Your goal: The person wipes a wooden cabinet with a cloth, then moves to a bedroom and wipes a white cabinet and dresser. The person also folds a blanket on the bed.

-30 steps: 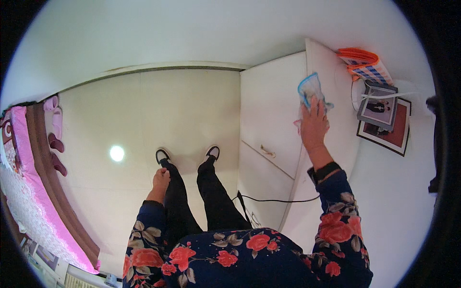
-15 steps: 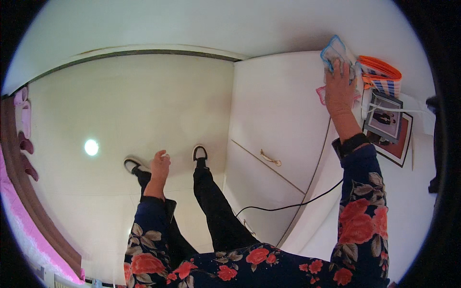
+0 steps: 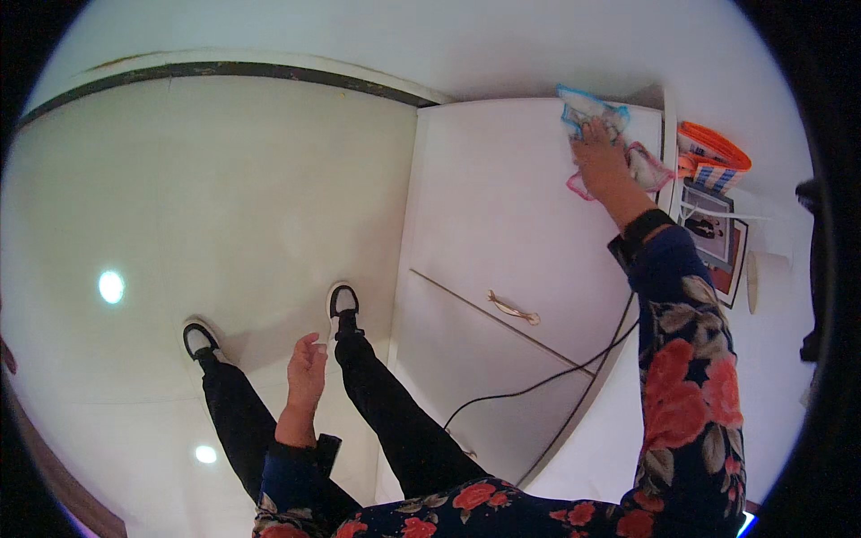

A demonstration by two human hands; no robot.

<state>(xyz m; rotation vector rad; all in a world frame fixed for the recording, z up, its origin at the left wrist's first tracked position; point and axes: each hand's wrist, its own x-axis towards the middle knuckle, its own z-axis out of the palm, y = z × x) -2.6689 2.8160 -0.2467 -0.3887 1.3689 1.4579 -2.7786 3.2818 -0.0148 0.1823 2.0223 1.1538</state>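
Cabinet (image 3: 502,202) at 2 o'clock: our R hand (image 3: 603,161), spread flat, pins cloth (image 3: 589,106); L hand (image 3: 307,366), 8 o'clock, loosely open. We'd press evenly w/ whole palm, edges tucked.

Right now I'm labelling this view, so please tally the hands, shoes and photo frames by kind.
Hands: 2 (left hand, right hand)
Shoes: 2 (left shoe, right shoe)
Photo frames: 2 (grey frame, dark frame)
Total: 6
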